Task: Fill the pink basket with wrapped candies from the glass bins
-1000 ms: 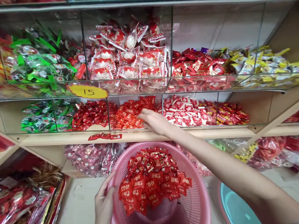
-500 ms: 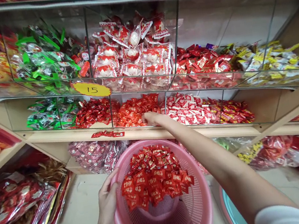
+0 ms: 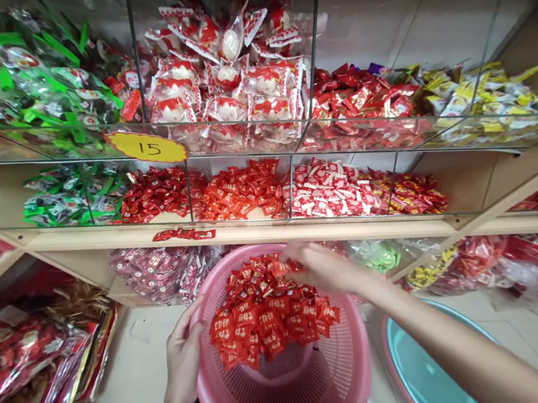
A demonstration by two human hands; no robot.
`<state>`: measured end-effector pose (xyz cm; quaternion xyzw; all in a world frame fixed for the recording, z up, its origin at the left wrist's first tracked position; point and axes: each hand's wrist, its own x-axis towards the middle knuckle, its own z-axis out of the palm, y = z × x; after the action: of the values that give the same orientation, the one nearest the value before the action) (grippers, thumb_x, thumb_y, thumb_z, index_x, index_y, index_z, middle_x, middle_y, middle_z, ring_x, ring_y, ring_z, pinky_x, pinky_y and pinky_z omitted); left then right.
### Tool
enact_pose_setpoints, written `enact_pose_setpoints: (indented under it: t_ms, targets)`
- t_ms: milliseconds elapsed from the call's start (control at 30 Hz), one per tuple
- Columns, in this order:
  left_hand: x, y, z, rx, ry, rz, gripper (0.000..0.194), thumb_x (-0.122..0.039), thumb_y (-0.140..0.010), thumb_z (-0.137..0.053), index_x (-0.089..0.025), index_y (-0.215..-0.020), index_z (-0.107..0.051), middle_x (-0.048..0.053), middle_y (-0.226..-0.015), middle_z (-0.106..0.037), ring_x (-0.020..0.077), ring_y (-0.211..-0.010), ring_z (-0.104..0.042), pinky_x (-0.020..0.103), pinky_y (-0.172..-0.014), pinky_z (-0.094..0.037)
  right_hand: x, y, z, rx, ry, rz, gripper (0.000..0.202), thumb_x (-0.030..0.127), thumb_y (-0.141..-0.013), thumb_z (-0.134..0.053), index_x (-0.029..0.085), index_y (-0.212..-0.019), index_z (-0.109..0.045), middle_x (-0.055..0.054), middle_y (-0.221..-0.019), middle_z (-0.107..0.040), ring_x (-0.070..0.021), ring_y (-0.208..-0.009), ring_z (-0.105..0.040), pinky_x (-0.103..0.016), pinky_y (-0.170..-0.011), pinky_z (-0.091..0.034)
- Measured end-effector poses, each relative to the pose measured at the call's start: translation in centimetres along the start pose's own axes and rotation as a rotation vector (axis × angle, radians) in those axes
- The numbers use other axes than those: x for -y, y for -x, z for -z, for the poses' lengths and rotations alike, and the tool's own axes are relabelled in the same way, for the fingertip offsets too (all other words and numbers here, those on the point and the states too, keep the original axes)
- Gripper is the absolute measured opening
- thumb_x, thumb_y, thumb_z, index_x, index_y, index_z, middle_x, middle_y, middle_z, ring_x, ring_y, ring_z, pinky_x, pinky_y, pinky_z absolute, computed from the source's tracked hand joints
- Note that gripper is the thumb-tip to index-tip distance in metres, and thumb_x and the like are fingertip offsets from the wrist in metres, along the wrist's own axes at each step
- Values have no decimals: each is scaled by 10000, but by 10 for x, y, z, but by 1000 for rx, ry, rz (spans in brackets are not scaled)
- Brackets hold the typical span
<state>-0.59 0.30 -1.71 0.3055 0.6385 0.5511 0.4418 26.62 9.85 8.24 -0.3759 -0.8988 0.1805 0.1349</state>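
Head view: the right hand (image 3: 322, 267) is blurred, so its grip is hard to read; the fingers curl together around what looks like a few red sweets (image 3: 286, 267), though how many cannot be told. The forearm runs off the bottom right corner. The left hand (image 3: 183, 355) shows only from the back, its fingers pressed over the rim of the pink basket (image 3: 297, 392), the fingertips hidden inside. The basket's near edge is cut off by the bottom of the frame, and so is most of a teal basin (image 3: 426, 373) beside it on the floor.

The red sweets in the basket (image 3: 268, 316) are small, glossy wrapped squares with white print, heaped against its far wall; they are too many and too overlapped to count. The basket is held just below the wooden shelf (image 3: 303, 228), in front of the glass compartment of like red sweets (image 3: 241, 189).

One basket, one basin, one yellow price tag (image 3: 147, 147) reading 15, and two hands are in sight. A few loose red packets (image 3: 183, 234) lie on the shelf edge.
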Motion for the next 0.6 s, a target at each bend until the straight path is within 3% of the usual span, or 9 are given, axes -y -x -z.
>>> enact_pose_setpoints:
  t_ms: [133,233,600]
  targets:
    - [1,-1,-1,2,12,1,496,-215,-685,-581,-206,-1180,-609,53,-1236,-610,231,-1187,-505,336,-1014,-351,-15,41,-47,46,-62,-142,111,249,-836,-566,183,-925,-574,-61,-924,-609,-191,-856,-572,-299,-733,-427]
    - [1,0,-1,-2,8,1,497,-211,-683,-581,-209,-1179,-611,49,-1228,-616,235,-1215,-478,331,-1007,-359,-21,47,-61,33,-93,-201,132,269,-839,-566,180,-935,-579,-60,-913,-611,-193,-857,-573,-301,-743,-432]
    - [-2,1,-2,-13,3,19,504,-226,-683,-570,-203,-1185,-607,49,-1256,-598,233,-1172,-517,309,-967,-393,17,-10,-82,48,-31,-39,212,302,-894,-497,184,-1026,-613,-82,-990,-613,-207,-975,-549,-328,-864,-422]
